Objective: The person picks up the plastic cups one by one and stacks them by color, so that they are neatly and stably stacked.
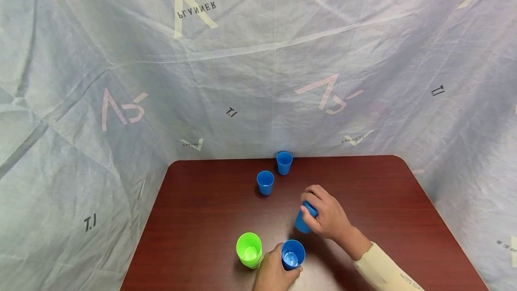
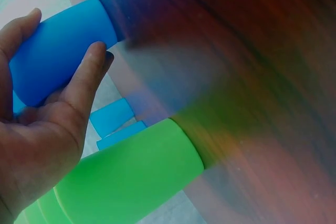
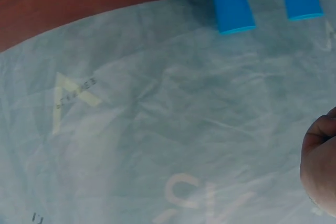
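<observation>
My left hand (image 1: 275,271) grips an upright blue cup (image 1: 293,255) at the near part of the table, thumb and fingers round its sides. Its inside faces up in the head view. In the left wrist view the fingers (image 2: 84,85) lie along the cup's wall. Farther forward and to the right, my right hand (image 1: 329,215) holds another blue cup (image 1: 303,222) from above, its fingers over the top; this cup leans slightly. Just left of my left hand stands a stack of green cups (image 1: 249,248), mouth up. The right wrist view shows only part of the right hand (image 3: 320,161).
Two more blue cups stand mouth up toward the back, one (image 1: 265,183) left of centre and one (image 1: 284,163) close to the far edge. The dark red wooden table (image 1: 202,219) ends at a printed grey cloth (image 1: 250,102) that hangs behind it and at both sides.
</observation>
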Available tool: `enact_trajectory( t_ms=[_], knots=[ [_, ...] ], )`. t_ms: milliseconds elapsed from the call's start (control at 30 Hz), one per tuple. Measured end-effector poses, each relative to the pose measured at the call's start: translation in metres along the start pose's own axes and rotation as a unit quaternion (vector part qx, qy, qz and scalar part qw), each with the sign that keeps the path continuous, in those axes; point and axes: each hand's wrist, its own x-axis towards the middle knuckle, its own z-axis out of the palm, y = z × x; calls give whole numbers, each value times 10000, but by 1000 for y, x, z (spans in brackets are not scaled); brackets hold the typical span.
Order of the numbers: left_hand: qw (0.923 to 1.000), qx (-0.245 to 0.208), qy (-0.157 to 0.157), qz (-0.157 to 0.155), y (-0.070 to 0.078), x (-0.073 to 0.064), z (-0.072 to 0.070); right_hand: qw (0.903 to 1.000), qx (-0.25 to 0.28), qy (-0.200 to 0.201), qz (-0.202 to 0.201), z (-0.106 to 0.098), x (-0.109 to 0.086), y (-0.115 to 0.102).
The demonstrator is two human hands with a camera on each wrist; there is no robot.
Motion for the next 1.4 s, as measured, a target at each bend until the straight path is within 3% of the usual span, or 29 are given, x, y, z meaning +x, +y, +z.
enact_trajectory(
  t_ms=[233, 467, 1067, 1400],
  knots=[
    [9998, -191, -71, 80, -3, 1, 0, 9974, 624, 199, -293, 2, -3, -26],
    [9992, -325, -222, 91, -6, 2, 0, 9928, 1012, 45, -638, 10, -11, -45],
    [9989, -377, -154, 240, -6, -1, -3, 9953, 640, -35, -720, 15, -18, -56],
    [9981, -54, 268, 546, -8, 0, 4, 9925, 693, -282, -972, 22, -26, -60]
  ],
)
